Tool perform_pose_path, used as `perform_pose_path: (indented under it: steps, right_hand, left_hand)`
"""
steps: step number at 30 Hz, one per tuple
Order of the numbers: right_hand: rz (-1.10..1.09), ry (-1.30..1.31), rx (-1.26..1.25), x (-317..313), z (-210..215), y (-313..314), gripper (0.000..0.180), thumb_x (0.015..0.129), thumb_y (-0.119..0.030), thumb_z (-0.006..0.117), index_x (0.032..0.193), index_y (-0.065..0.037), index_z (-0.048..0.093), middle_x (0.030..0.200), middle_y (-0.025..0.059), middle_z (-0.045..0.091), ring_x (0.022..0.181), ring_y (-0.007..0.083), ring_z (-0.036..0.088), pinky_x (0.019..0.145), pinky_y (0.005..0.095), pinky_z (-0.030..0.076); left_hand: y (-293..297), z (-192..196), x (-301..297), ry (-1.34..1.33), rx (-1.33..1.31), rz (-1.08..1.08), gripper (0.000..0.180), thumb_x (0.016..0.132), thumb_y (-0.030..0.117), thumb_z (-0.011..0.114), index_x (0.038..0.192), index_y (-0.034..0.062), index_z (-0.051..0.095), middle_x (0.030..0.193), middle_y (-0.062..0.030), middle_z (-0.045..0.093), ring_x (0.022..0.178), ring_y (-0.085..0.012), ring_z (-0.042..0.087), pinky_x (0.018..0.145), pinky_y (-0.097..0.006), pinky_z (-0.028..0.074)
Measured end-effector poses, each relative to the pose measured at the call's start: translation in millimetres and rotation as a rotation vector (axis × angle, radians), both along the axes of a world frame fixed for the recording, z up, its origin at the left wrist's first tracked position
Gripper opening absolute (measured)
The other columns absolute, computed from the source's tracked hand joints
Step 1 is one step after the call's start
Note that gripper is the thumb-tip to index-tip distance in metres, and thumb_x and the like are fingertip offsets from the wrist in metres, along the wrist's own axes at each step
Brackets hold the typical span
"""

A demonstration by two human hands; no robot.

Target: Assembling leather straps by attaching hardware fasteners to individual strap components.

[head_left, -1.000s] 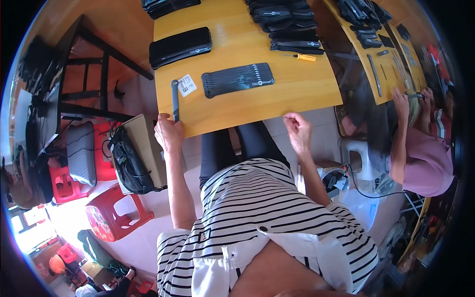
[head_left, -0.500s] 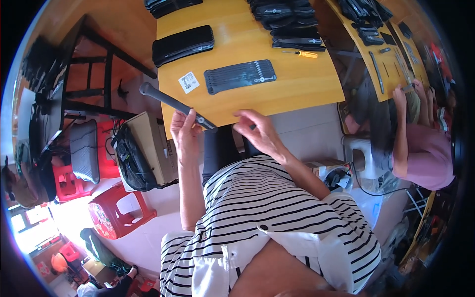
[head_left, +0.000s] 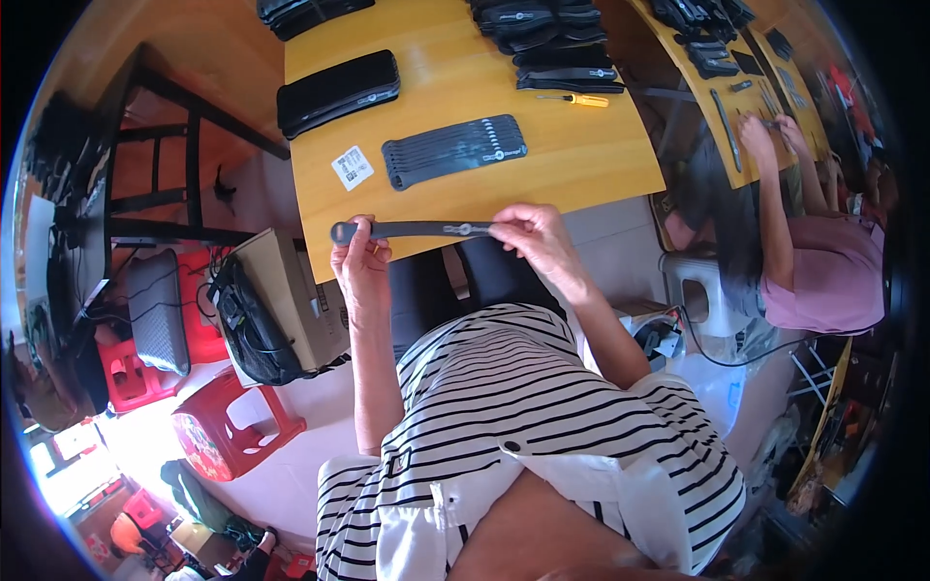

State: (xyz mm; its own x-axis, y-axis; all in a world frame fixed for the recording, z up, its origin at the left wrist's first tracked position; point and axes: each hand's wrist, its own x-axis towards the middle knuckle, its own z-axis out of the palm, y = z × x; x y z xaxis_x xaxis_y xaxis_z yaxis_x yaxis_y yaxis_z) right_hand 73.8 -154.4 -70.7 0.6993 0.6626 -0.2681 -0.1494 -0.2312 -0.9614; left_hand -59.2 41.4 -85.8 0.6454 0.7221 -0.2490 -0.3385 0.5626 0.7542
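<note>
A black strap (head_left: 417,229) with a rounded end and pale printing is stretched level between my hands, just off the table's near edge. My left hand (head_left: 362,261) pinches it close to the rounded left end. At the other end, the fingers of my right hand (head_left: 539,242) close on the strap's tip. Beyond it on the yellow wooden table (head_left: 572,155) lies a fanned row of similar black straps (head_left: 453,152). A square white label (head_left: 352,168) with a printed code rests to the left of that row.
Stacks of black straps (head_left: 339,94) lie farther back, with more piles (head_left: 538,29) at the back right. A yellow-handled screwdriver (head_left: 586,100) lies before those. Left stand a carton (head_left: 281,290), a black bag and red stools (head_left: 228,426). A co-worker (head_left: 823,271) handles something at the right table.
My right hand has come over and taken hold of the strap's right end. The strap has swung from slanted to nearly level, and my left hand now grips nearer its rounded end.
</note>
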Motion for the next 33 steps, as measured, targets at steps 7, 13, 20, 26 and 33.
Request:
perform_pose_path:
  steps: [7, 13, 20, 26, 33]
  right_hand:
    - [-0.131, -0.102, -0.014, 42.1, -10.7, -10.7, 0.008, 0.078, -0.007, 0.065, 0.080, 0.001, 0.063, 0.064, 0.0009, 0.058, 0.055, 0.0059, 0.051, 0.051, 0.0198, 0.042]
    - [-0.167, -0.206, -0.002, 71.2, -30.5, -9.3, 0.008, 0.076, -0.006, 0.067, 0.078, 0.001, 0.063, 0.062, 0.0013, 0.057, 0.055, 0.0061, 0.050, 0.051, 0.0198, 0.041]
    - [-0.236, -0.153, -0.029, 92.1, -38.2, -2.5, 0.010, 0.075, -0.007, 0.069, 0.077, 0.000, 0.063, 0.064, -0.0011, 0.055, 0.056, 0.0041, 0.047, 0.050, 0.0183, 0.041]
    - [-0.262, -0.149, -0.031, 95.0, -43.5, 0.2, 0.010, 0.077, -0.009, 0.067, 0.079, 0.000, 0.062, 0.062, -0.0012, 0.054, 0.054, 0.0040, 0.046, 0.048, 0.0185, 0.039]
    - [-0.292, -0.205, -0.102, 96.1, -43.8, 5.5, 0.010, 0.077, -0.009, 0.066, 0.077, 0.000, 0.062, 0.061, -0.0007, 0.054, 0.052, 0.0041, 0.046, 0.045, 0.0186, 0.038]
  left_hand:
    - [17.0, -15.0, 7.0, 0.157, 0.113, -0.315, 0.020, 0.089, 0.015, 0.055, 0.100, -0.0006, 0.061, 0.079, -0.0064, 0.062, 0.067, -0.0092, 0.060, 0.060, -0.022, 0.053]
    - [20.5, -12.4, 38.2, 0.469, 0.419, -0.155, 0.013, 0.080, 0.008, 0.064, 0.088, -0.0017, 0.061, 0.068, -0.0031, 0.061, 0.059, -0.0076, 0.058, 0.053, -0.020, 0.048]
    - [27.9, -29.4, 56.8, 0.516, 0.521, -0.162, 0.011, 0.079, 0.008, 0.065, 0.080, -0.0029, 0.061, 0.064, -0.0033, 0.060, 0.052, -0.0071, 0.054, 0.048, -0.019, 0.046]
    - [24.5, -28.2, 63.2, 0.631, 0.640, -0.089, 0.011, 0.079, 0.008, 0.065, 0.077, -0.0028, 0.062, 0.060, -0.0026, 0.057, 0.048, -0.0058, 0.049, 0.044, -0.020, 0.044]
    - [24.8, -28.9, 64.5, 0.636, 0.651, -0.078, 0.010, 0.076, 0.007, 0.066, 0.075, -0.0023, 0.062, 0.057, -0.0020, 0.057, 0.045, -0.0055, 0.048, 0.041, -0.020, 0.040]
